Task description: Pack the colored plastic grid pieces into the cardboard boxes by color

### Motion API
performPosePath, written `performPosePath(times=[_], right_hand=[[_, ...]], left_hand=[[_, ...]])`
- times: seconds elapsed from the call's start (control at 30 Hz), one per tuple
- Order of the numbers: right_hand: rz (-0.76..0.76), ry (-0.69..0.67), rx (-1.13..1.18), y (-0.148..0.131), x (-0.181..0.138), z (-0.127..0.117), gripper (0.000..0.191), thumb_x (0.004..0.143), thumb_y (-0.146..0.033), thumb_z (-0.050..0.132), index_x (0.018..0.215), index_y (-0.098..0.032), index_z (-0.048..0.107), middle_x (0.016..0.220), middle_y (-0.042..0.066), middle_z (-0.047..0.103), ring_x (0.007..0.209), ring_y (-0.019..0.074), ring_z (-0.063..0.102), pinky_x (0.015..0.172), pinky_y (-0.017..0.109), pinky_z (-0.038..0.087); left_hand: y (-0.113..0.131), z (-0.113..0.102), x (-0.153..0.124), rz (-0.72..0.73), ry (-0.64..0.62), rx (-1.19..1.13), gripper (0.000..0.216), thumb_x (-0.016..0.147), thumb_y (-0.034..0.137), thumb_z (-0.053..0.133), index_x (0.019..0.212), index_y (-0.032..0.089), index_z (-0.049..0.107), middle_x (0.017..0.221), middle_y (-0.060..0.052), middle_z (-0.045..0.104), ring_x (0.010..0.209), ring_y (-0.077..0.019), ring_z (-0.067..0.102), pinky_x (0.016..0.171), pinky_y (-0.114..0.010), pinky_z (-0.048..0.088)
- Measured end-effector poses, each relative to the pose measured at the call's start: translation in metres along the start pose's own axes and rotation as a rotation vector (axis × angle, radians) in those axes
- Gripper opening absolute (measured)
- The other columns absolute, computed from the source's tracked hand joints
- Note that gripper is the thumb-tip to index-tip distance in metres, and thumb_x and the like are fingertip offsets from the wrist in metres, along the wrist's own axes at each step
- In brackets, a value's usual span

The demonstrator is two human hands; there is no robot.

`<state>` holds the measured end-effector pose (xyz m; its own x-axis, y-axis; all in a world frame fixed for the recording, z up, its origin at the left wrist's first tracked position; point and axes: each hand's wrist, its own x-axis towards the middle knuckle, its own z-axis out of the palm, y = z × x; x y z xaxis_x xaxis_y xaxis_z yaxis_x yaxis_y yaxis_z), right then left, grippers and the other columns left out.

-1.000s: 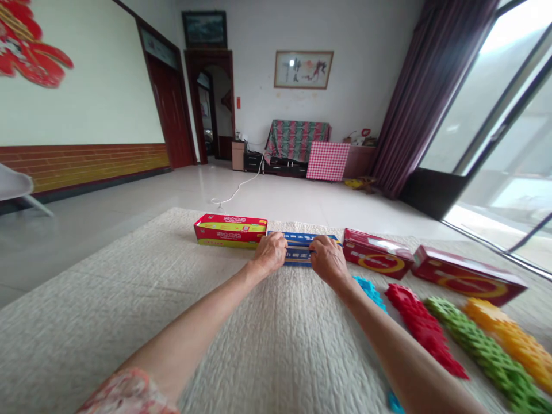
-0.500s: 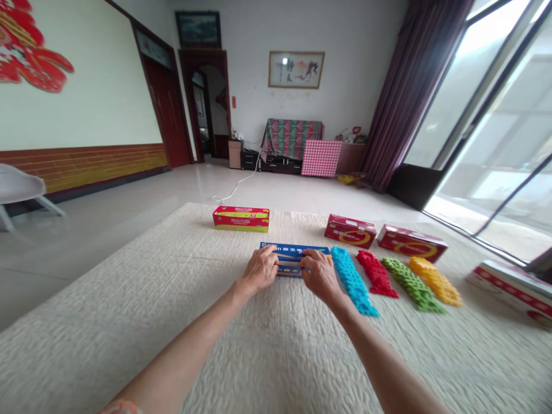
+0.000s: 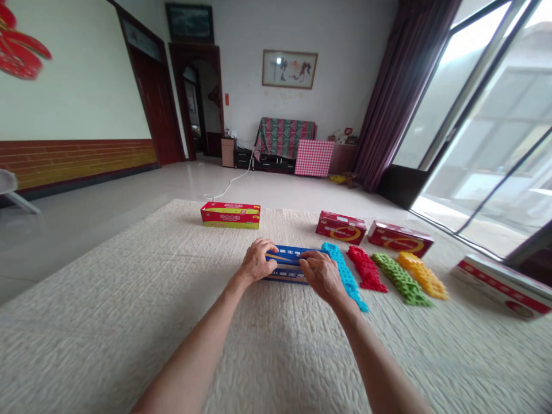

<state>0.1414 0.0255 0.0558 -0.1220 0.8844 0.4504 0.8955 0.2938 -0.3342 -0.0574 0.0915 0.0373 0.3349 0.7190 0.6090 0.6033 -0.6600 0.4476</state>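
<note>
A long blue box [image 3: 287,273] with white characters lies on the cream quilted mat, between my two hands. My left hand [image 3: 259,260] grips its left end, fingers over the top and thumb at the near side. At its right part my right hand [image 3: 324,273] is closed in the same way, with its fingers on the top. Both hands hide parts of the box. Close by on the right lies a light blue strip [image 3: 350,283] of knobbly, linked pieces. Farther right are similar red [image 3: 366,269], green [image 3: 401,279] and yellow [image 3: 423,276] strips.
A red and yellow-green box [image 3: 231,217] stands at the mat's far left. Two dark red boxes [image 3: 340,227] [image 3: 400,238] stand behind the strips. A white and red box [image 3: 502,286] lies at the right. The mat [image 3: 129,310] covers the floor here.
The view has turned a little to the right. Both hands have kept hold of the blue box, which has shifted slightly right and nearer, close against the light blue strip.
</note>
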Motion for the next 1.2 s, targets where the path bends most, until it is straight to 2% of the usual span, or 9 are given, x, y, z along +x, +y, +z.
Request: performPosePath(times=[0.17, 0.37, 0.43, 0.63, 0.73, 0.83, 0.93, 1.07, 1.2], right_hand=[[0.043, -0.049, 0.028, 0.028, 0.020, -0.006, 0.008, 0.072, -0.026, 0.061, 0.076, -0.023, 0.067, 0.111, 0.006, 0.066, 0.104, 0.0270, 0.057, 0.089, 0.046, 0.041], [0.001, -0.191, 0.104, 0.057, 0.028, -0.014, 0.048, 0.064, -0.021, 0.061, 0.112, -0.020, 0.058, 0.119, 0.012, 0.059, 0.109, 0.0260, 0.055, 0.091, 0.038, 0.046], [-0.023, -0.222, 0.100, 0.059, 0.027, -0.017, 0.051, 0.064, -0.023, 0.061, 0.115, -0.020, 0.058, 0.118, 0.011, 0.060, 0.109, 0.0262, 0.055, 0.092, 0.037, 0.046], [-0.108, -0.270, 0.046, 0.054, 0.025, -0.025, 0.044, 0.074, -0.028, 0.057, 0.117, -0.021, 0.060, 0.117, 0.011, 0.063, 0.110, 0.0271, 0.055, 0.094, 0.039, 0.043], [-0.131, -0.255, 0.074, 0.052, 0.024, -0.029, 0.033, 0.081, -0.032, 0.052, 0.111, -0.021, 0.063, 0.112, 0.009, 0.066, 0.105, 0.0250, 0.058, 0.092, 0.036, 0.044], [-0.058, -0.237, 0.126, 0.053, 0.024, -0.032, 0.028, 0.085, -0.038, 0.049, 0.103, -0.023, 0.065, 0.096, 0.006, 0.070, 0.087, 0.0209, 0.063, 0.077, 0.031, 0.048], [0.026, -0.176, 0.152, 0.055, 0.026, -0.031, 0.029, 0.084, -0.045, 0.052, 0.096, -0.023, 0.066, 0.084, 0.004, 0.069, 0.075, 0.0184, 0.063, 0.065, 0.028, 0.046], [0.024, -0.102, 0.188, 0.059, 0.029, -0.026, 0.034, 0.085, -0.050, 0.050, 0.084, -0.021, 0.067, 0.075, 0.003, 0.068, 0.068, 0.0167, 0.061, 0.063, 0.028, 0.044], [0.081, 0.018, 0.220, 0.064, 0.030, -0.022, 0.037, 0.082, -0.054, 0.052, 0.083, -0.020, 0.068, 0.071, 0.003, 0.068, 0.067, 0.0168, 0.061, 0.063, 0.029, 0.045]], left_hand=[[-0.010, 0.002, 0.010, 0.018, -0.154, -0.039, 0.042, 0.055, 0.008, 0.054, 0.095, 0.017, 0.064, 0.107, -0.008, 0.066, 0.115, -0.0252, 0.053, 0.110, -0.041, 0.033], [-0.011, 0.004, 0.008, -0.068, -0.146, 0.048, 0.053, 0.056, 0.007, 0.051, 0.107, 0.011, 0.063, 0.124, -0.015, 0.056, 0.125, -0.0298, 0.044, 0.114, -0.047, 0.025], [-0.010, 0.004, 0.006, -0.058, -0.147, 0.063, 0.054, 0.056, 0.007, 0.050, 0.108, 0.012, 0.062, 0.123, -0.014, 0.056, 0.124, -0.0293, 0.045, 0.113, -0.047, 0.026], [-0.010, -0.001, 0.008, -0.001, -0.197, 0.037, 0.057, 0.054, 0.007, 0.049, 0.109, 0.015, 0.062, 0.117, -0.011, 0.060, 0.118, -0.0263, 0.051, 0.108, -0.040, 0.036], [-0.010, -0.006, 0.008, 0.010, -0.240, -0.007, 0.061, 0.055, 0.008, 0.050, 0.114, 0.016, 0.060, 0.121, -0.011, 0.059, 0.119, -0.0263, 0.051, 0.108, -0.040, 0.036], [-0.010, -0.013, 0.008, -0.041, -0.250, -0.082, 0.061, 0.057, 0.009, 0.053, 0.117, 0.016, 0.059, 0.126, -0.011, 0.058, 0.120, -0.0263, 0.051, 0.107, -0.040, 0.037], [-0.012, -0.018, 0.006, -0.150, -0.204, -0.200, 0.058, 0.065, 0.017, 0.062, 0.122, 0.015, 0.056, 0.124, -0.012, 0.060, 0.116, -0.0255, 0.055, 0.103, -0.039, 0.041], [-0.017, -0.022, 0.005, -0.237, -0.128, -0.343, 0.060, 0.070, 0.031, 0.069, 0.125, 0.015, 0.053, 0.115, -0.012, 0.065, 0.106, -0.0240, 0.062, 0.094, -0.037, 0.047], [-0.019, -0.023, 0.003, -0.222, -0.095, -0.371, 0.066, 0.067, 0.034, 0.074, 0.127, 0.016, 0.053, 0.113, -0.012, 0.065, 0.096, -0.0217, 0.065, 0.088, -0.034, 0.050]])
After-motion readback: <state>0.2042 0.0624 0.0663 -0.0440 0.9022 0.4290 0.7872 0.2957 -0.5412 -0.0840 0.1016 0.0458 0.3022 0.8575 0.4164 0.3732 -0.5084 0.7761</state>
